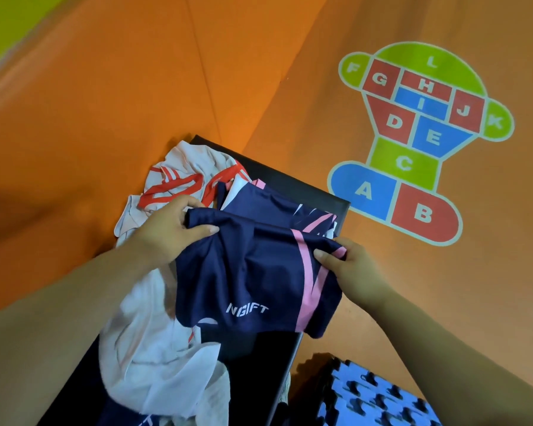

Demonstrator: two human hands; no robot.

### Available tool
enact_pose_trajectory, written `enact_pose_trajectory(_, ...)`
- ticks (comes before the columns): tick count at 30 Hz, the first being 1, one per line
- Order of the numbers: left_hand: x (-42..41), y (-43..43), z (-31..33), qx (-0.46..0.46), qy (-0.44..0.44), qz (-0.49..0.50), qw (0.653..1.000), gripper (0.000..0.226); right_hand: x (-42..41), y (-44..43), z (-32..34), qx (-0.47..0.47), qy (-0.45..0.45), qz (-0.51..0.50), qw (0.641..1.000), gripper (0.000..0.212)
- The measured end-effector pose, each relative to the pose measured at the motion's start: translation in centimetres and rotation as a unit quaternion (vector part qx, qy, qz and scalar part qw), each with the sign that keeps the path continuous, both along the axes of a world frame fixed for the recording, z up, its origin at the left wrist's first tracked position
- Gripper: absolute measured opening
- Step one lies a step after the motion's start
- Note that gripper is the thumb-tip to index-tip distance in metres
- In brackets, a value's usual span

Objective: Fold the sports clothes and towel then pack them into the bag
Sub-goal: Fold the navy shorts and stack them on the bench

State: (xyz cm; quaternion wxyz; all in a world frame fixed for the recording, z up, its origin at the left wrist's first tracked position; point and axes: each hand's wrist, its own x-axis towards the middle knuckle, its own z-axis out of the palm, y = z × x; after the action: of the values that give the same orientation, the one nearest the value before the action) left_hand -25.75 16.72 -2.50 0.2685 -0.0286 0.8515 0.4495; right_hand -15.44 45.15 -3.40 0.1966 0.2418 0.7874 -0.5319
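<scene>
Head view: left hand (166, 232) and right hand (348, 265) each pinch the navy pink-striped sports shorts (253, 272) (held above the black padded bench (277, 355)).

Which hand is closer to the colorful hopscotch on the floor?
Right. The right hand grips the navy garment nearest the hopscotch; the left hand grips its far edge.

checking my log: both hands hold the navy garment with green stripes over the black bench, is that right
Not quite: the stripes are pink, not green. The head view shows the left hand and the right hand both holding the navy garment with pink stripes over the black bench.
</scene>
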Motion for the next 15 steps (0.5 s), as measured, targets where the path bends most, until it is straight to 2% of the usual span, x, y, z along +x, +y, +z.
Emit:
enact_pose_trajectory(6,-6.4,3.5,-3.9,-0.095,0.043,-0.043,0.994,0.047,-5.0,1.8,-4.0,0.055,0.005,-0.047,0.997,0.005)
enact_pose_trajectory(8,-7.7,5.0,-4.8,-0.108,0.061,-0.035,0.992,0.052,-6.4,2.5,-5.0,0.091,0.005,-0.052,0.994,0.011)
enact_pose_trajectory(11,-8.9,6.6,-6.2,-0.128,0.078,-0.004,0.989,0.048,-7.8,3.4,-6.3,0.153,-0.026,-0.034,0.987,0.022)
enact_pose_trajectory(15,-8.4,6.9,-7.2,-0.167,0.095,-0.021,0.981,0.043,-8.9,4.0,-6.7,0.216,-0.042,-0.023,0.975,0.021)
